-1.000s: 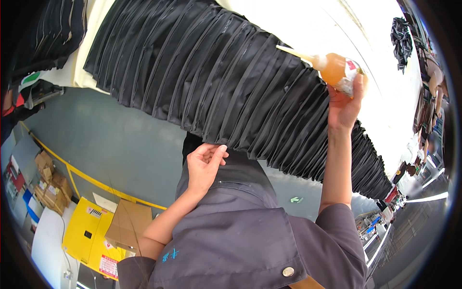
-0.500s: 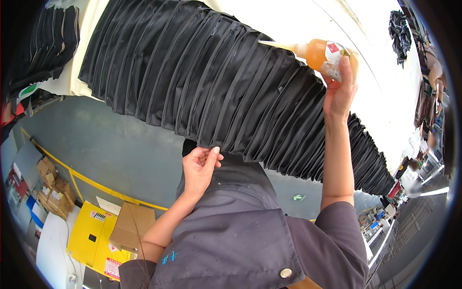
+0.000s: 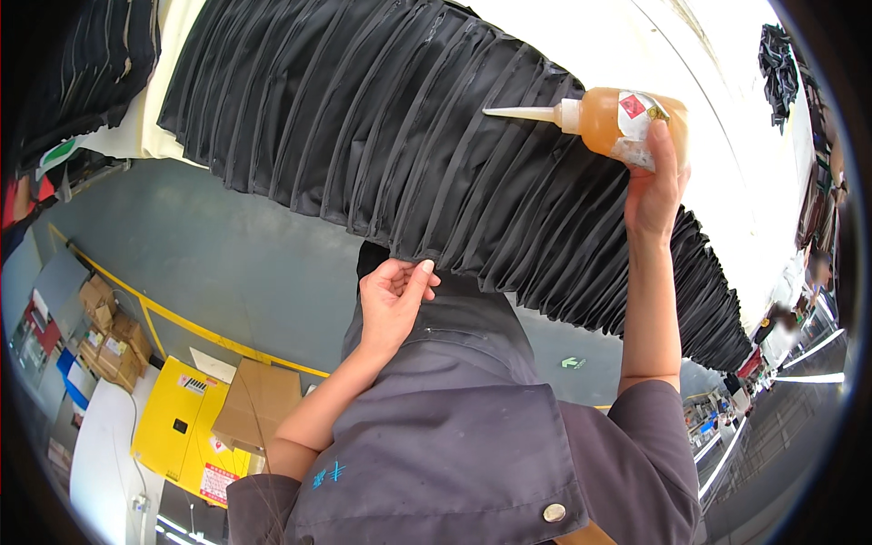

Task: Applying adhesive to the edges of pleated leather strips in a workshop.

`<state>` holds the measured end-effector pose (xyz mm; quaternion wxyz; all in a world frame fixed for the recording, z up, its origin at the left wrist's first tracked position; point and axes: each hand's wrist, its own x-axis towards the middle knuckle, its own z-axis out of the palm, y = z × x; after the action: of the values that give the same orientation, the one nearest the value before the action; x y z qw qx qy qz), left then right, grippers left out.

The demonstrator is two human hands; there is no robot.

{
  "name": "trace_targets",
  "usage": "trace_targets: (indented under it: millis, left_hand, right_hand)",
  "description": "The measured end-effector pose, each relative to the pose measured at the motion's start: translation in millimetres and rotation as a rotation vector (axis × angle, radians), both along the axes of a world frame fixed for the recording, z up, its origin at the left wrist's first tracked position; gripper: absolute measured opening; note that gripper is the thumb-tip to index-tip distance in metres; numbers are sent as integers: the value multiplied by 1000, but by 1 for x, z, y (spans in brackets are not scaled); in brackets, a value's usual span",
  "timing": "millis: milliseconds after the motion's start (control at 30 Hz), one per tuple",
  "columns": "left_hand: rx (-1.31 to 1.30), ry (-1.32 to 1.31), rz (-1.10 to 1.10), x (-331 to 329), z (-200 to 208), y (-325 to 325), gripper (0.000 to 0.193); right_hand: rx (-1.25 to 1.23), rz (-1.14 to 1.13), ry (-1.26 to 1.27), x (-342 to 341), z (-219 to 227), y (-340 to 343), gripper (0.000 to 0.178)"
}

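- At ten o'clock, a stack of dark cloth is sitting at the far-left rim.
- Toward eight o'clock, cardboard boxes are standing near a yellow cabinet, and an open carton is standing at the cabinet's three o'clock side.
- Black fabric is running in close, ridged folds from eleven o'clock down to four, overhanging the near edge of the pale tabletop.
- Just off centre toward eight o'clock, the left hand is pinching the fabric's lower edge between thumb and fingers — the other fingers are curling in.
- Near two o'clock, a bottle of orange liquid is lying sideways in the air, its pale nozzle pointing to nine o'clock over the folds — whether the tip is touching, I cannot tell.
- Beneath it, the right hand is gripping the bottle's base end, thumb pressing its front.
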<state>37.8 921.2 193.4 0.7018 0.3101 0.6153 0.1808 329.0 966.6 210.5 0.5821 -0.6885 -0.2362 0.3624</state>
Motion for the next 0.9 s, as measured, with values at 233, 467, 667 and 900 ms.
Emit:
trace_targets:
  millis: [233, 467, 667, 900]
  left_hand:
    - [5, -8, -2, 0, 1, 1, 15]
    - [30, -18, -16, -1, 1, 1, 16]
    - [3, -11, -14, -2, -1, 1, 15]
    - [13, -20, -15, -2, -1, 0, 15]
  right_hand:
    - [-24, -7, 13, -16, 5, -8, 46]
    - [-83, 94, -15, -25, 3, -25, 45]
    - [-115, 149, 35, -32, 2, -37, 48]
    - [-132, 196, 120, -48, 6, -42, 46]
